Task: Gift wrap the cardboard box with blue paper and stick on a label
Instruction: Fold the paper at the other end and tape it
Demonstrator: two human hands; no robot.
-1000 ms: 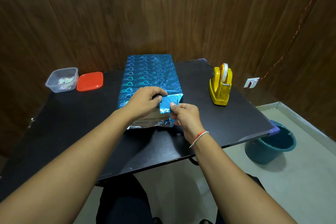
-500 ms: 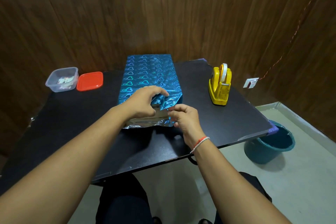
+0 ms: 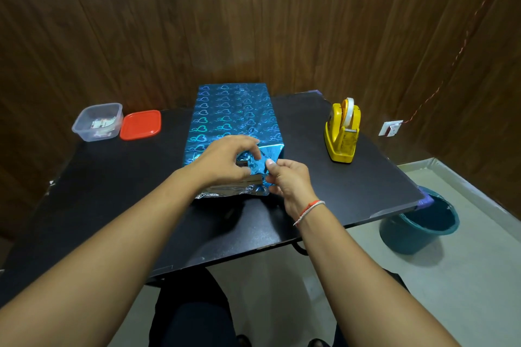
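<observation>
A long box (image 3: 231, 115) wrapped in shiny blue paper with heart prints lies lengthwise on the black table (image 3: 118, 205). Its near end is partly unwrapped, with bare cardboard and the silver underside of the paper (image 3: 225, 191) showing. My left hand (image 3: 225, 160) curls over the near end and holds the folded paper down. My right hand (image 3: 287, 180) pinches the right side flap of blue paper (image 3: 260, 166) against that end. A clear tub (image 3: 97, 121) at the back left holds small paper labels.
A red lid (image 3: 140, 124) lies beside the tub. A yellow tape dispenser (image 3: 342, 132) with a white roll stands on the right of the table. A teal bucket (image 3: 420, 222) sits on the floor past the table's right corner. Wooden wall panels close behind.
My right hand has folded the right side flap inward across the box's near end. My left hand has shifted slightly, still holding the paper there.
</observation>
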